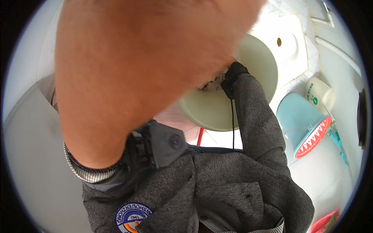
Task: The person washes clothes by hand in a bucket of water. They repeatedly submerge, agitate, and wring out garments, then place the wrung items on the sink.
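Note:
My left hand [147,66] is raised close in front of the view, large and blurred, and runs off the upper edge. Its fingers do not show, so what it holds, if anything, cannot be seen. Below its wrist sits a black and grey strapped-on device [167,143] at the dark grey sleeve. My right arm [256,112] reaches in a grey sleeve over a large pale green basin [264,62]. Its wrist wears a black band [235,73]; the right hand beyond is hidden behind the left. Beside it, a small dark-and-white patch [211,85] shows in the basin, too covered to name.
Right of the basin lies a tipped light blue bucket [299,116] with a red-and-white toothed rim. Behind it is a white tub [318,93] with green print. A white ceramic floor fixture [299,58] with a brown hole lies beyond the basin. Pipes [338,52] run along the right wall.

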Action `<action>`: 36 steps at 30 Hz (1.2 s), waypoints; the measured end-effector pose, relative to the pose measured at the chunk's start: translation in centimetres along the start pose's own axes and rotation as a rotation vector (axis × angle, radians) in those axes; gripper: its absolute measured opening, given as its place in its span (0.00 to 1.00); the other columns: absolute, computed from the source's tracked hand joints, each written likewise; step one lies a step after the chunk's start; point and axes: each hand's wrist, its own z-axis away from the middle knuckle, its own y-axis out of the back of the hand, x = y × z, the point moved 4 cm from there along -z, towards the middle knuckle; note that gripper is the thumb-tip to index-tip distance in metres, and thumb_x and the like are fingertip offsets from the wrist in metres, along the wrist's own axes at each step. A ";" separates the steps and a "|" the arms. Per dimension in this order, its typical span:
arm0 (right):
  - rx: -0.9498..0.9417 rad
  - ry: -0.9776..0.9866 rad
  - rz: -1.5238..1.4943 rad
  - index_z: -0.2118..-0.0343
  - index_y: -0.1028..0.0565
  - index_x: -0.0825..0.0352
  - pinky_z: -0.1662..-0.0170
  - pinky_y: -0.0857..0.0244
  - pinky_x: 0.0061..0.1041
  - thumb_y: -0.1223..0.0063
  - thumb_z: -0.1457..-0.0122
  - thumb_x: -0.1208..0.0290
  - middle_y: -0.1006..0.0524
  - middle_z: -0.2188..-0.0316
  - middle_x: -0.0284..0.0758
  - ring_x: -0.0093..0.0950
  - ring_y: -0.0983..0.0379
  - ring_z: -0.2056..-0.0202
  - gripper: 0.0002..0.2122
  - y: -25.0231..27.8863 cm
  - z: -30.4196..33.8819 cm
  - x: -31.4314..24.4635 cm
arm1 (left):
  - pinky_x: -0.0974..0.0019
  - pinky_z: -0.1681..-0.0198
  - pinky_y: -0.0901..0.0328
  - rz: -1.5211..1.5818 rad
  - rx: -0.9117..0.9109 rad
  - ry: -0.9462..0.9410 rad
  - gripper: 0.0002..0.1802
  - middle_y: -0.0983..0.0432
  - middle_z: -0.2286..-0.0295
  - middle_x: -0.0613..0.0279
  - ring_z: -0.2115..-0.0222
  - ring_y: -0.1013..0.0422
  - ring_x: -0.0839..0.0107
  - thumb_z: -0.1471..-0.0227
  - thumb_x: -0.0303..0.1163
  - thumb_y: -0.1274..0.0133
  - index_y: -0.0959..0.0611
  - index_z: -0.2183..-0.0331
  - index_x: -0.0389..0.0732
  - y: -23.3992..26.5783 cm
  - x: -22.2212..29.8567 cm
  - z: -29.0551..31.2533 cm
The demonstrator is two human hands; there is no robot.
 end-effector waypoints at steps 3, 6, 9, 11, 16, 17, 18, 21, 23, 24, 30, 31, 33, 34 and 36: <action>-0.200 0.044 -0.205 0.40 0.36 0.66 0.41 0.40 0.32 0.37 0.52 0.52 0.31 0.45 0.53 0.42 0.34 0.42 0.38 0.8 -0.9 -1.1 | 0.72 0.78 0.41 0.013 0.000 0.003 0.11 0.32 0.84 0.66 0.82 0.38 0.77 0.47 0.28 0.45 0.23 0.79 0.36 0.3 -0.1 -0.1; -0.026 0.112 -0.080 0.50 0.26 0.73 0.46 0.37 0.29 0.38 0.52 0.59 0.24 0.53 0.48 0.36 0.28 0.51 0.28 0.9 2.7 -5.6 | 0.72 0.78 0.42 0.040 0.031 -0.006 0.11 0.32 0.84 0.66 0.82 0.38 0.77 0.47 0.28 0.45 0.23 0.79 0.36 0.9 0.2 -0.1; -0.129 0.131 -0.110 0.55 0.23 0.73 0.53 0.34 0.27 0.38 0.52 0.63 0.22 0.64 0.40 0.30 0.27 0.61 0.23 2.8 10.5 -8.6 | 0.72 0.78 0.42 0.081 0.075 -0.014 0.11 0.32 0.84 0.66 0.82 0.38 0.77 0.47 0.28 0.45 0.23 0.79 0.36 1.2 0.8 -0.1; -0.137 0.174 -0.149 0.58 0.22 0.72 0.57 0.33 0.26 0.38 0.52 0.66 0.20 0.71 0.35 0.26 0.27 0.68 0.20 5.0 16.2 -10.0 | 0.72 0.78 0.42 0.119 0.103 -0.009 0.11 0.32 0.84 0.66 0.82 0.38 0.77 0.47 0.28 0.45 0.22 0.79 0.36 1.3 1.1 -0.2; 0.052 0.281 -0.228 0.53 0.23 0.73 0.57 0.30 0.23 0.41 0.49 0.77 0.19 0.63 0.33 0.21 0.24 0.64 0.18 11.7 30.5 -11.5 | 0.72 0.78 0.41 0.305 0.170 -0.002 0.11 0.32 0.84 0.66 0.81 0.37 0.78 0.47 0.28 0.45 0.22 0.79 0.36 2.3 0.5 -1.9; 0.079 0.364 -0.244 0.52 0.24 0.73 0.56 0.29 0.23 0.40 0.49 0.78 0.19 0.62 0.33 0.21 0.24 0.62 0.19 12.8 33.0 -12.1 | 0.72 0.78 0.40 0.349 0.186 -0.008 0.10 0.31 0.83 0.65 0.81 0.37 0.78 0.47 0.28 0.45 0.22 0.79 0.36 2.5 0.2 -2.2; 0.116 0.376 -0.257 0.51 0.24 0.73 0.55 0.29 0.22 0.40 0.49 0.80 0.19 0.61 0.34 0.21 0.24 0.61 0.19 13.6 35.2 -12.4 | 0.72 0.77 0.40 0.371 0.249 -0.056 0.10 0.30 0.83 0.65 0.80 0.36 0.78 0.47 0.28 0.45 0.22 0.78 0.36 2.6 0.3 -2.4; 0.227 0.441 -0.201 0.52 0.24 0.71 0.59 0.29 0.20 0.45 0.50 0.81 0.19 0.64 0.30 0.18 0.25 0.64 0.19 15.3 40.9 -13.1 | 0.73 0.76 0.38 0.420 0.301 -0.113 0.10 0.28 0.82 0.65 0.79 0.34 0.79 0.46 0.28 0.44 0.21 0.77 0.36 2.7 0.1 -2.2; 0.119 0.393 -0.252 0.51 0.24 0.71 0.59 0.29 0.20 0.43 0.50 0.81 0.19 0.65 0.30 0.18 0.25 0.64 0.19 14.7 41.4 -12.8 | 0.73 0.76 0.37 0.418 0.293 -0.102 0.09 0.28 0.81 0.64 0.79 0.34 0.79 0.46 0.28 0.44 0.21 0.77 0.36 2.8 0.7 -1.8; 0.048 0.419 -0.303 0.51 0.24 0.71 0.59 0.29 0.20 0.42 0.50 0.81 0.19 0.65 0.30 0.18 0.25 0.64 0.20 14.3 41.3 -12.6 | 0.73 0.76 0.37 0.404 0.291 -0.086 0.09 0.28 0.82 0.65 0.79 0.34 0.79 0.46 0.29 0.44 0.21 0.77 0.36 2.9 1.0 -1.6; -0.092 0.285 0.151 0.45 0.30 0.65 0.47 0.32 0.33 0.37 0.47 0.65 0.20 0.57 0.46 0.39 0.23 0.54 0.26 7.8 28.3 -8.2 | 0.73 0.76 0.38 0.432 0.136 0.135 0.09 0.29 0.82 0.64 0.80 0.34 0.77 0.46 0.28 0.45 0.21 0.76 0.36 4.3 1.7 -0.3; -0.104 0.198 0.285 0.40 0.36 0.62 0.43 0.36 0.35 0.37 0.46 0.64 0.23 0.53 0.49 0.42 0.28 0.48 0.31 6.7 25.4 -7.1 | 0.72 0.76 0.39 0.385 0.122 0.122 0.09 0.28 0.82 0.64 0.80 0.34 0.76 0.45 0.28 0.45 0.21 0.76 0.37 4.4 1.8 -0.2; -0.136 0.090 0.417 0.31 0.54 0.56 0.38 0.42 0.39 0.34 0.48 0.59 0.41 0.38 0.57 0.49 0.40 0.38 0.46 4.1 20.1 -5.5 | 0.72 0.77 0.39 0.263 0.095 0.146 0.09 0.28 0.82 0.63 0.80 0.34 0.75 0.45 0.29 0.46 0.21 0.76 0.38 4.2 1.5 -0.2; -0.030 0.089 0.349 0.31 0.55 0.55 0.37 0.43 0.39 0.32 0.50 0.59 0.46 0.36 0.58 0.50 0.42 0.37 0.48 3.6 18.6 -4.8 | 0.71 0.77 0.39 0.194 0.110 0.154 0.09 0.28 0.82 0.62 0.81 0.34 0.74 0.45 0.30 0.45 0.21 0.76 0.39 4.0 1.0 -0.3; 0.172 -0.076 0.290 0.30 0.57 0.54 0.36 0.44 0.39 0.28 0.54 0.59 0.58 0.33 0.60 0.54 0.46 0.35 0.53 2.9 15.6 -4.4 | 0.69 0.77 0.38 0.063 0.170 0.144 0.10 0.28 0.82 0.62 0.82 0.35 0.72 0.45 0.33 0.44 0.21 0.76 0.40 4.2 2.0 -0.7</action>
